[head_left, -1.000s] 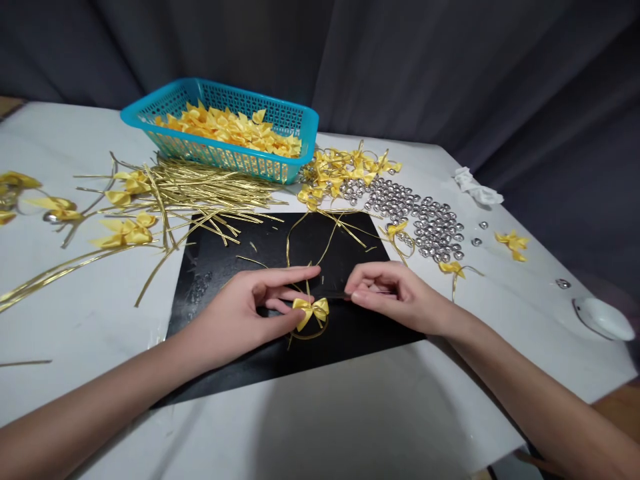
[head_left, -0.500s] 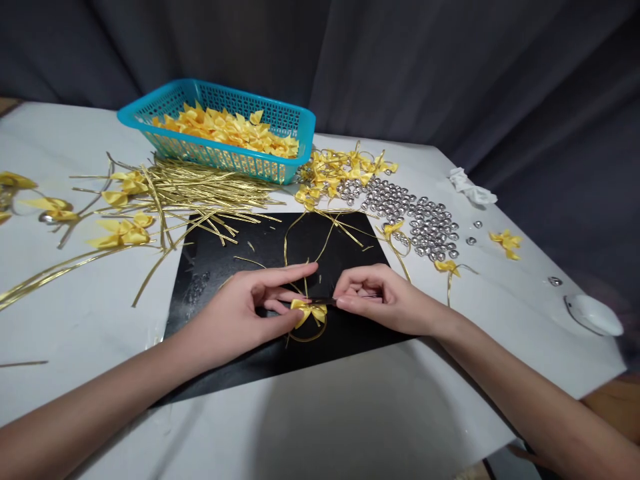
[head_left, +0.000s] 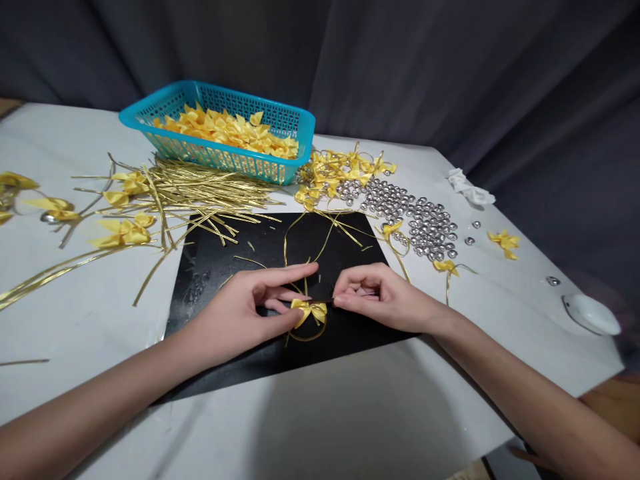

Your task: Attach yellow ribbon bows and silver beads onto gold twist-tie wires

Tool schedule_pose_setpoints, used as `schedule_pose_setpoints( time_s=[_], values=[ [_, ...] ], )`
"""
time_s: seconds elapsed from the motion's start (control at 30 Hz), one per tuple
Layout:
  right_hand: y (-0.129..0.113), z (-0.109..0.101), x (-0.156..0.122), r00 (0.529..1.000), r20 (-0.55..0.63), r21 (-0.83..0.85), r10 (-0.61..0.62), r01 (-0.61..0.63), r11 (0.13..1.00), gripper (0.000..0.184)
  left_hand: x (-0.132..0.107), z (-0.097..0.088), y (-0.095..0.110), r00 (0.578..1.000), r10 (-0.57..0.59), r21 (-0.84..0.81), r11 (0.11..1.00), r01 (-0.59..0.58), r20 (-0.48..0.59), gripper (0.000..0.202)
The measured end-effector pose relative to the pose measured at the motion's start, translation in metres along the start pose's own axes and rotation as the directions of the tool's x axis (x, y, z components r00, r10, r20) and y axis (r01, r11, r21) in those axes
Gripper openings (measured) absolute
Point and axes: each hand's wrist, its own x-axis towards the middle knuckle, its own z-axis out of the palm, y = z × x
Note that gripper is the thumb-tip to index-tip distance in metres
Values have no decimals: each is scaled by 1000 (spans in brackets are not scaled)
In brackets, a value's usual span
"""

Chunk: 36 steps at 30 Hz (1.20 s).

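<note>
A small yellow ribbon bow (head_left: 310, 311) lies on a black mat (head_left: 235, 263) in front of me, with a thin gold wire (head_left: 306, 335) looped under it. My left hand (head_left: 250, 310) pinches the bow's left side between thumb and fingers, its index finger stretched out above the bow. My right hand (head_left: 380, 297) is closed just right of the bow, its fingertips pinching a thin dark strand that reaches the bow's knot.
A blue basket (head_left: 300, 127) of yellow bows stands at the back. Gold wire strips (head_left: 200, 190) pile up left of centre. Silver beads (head_left: 420, 217) spread at the right, with finished bows (head_left: 345, 170) behind them. A white dish (head_left: 593, 313) sits far right. Grey curtain behind.
My right hand has moved left, closer to the bow, closing the gap between both hands. My left hand has kept its hold on the bow.
</note>
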Motion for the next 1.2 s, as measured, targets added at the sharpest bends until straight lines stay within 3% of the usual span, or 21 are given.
schedule_pose_setpoints(
  time_s=[1.2],
  values=[
    [-4, 2, 1, 999, 32, 22, 29, -30, 999, 35, -2, 1, 3, 1000, 20, 33, 999, -20, 12, 60]
  ],
)
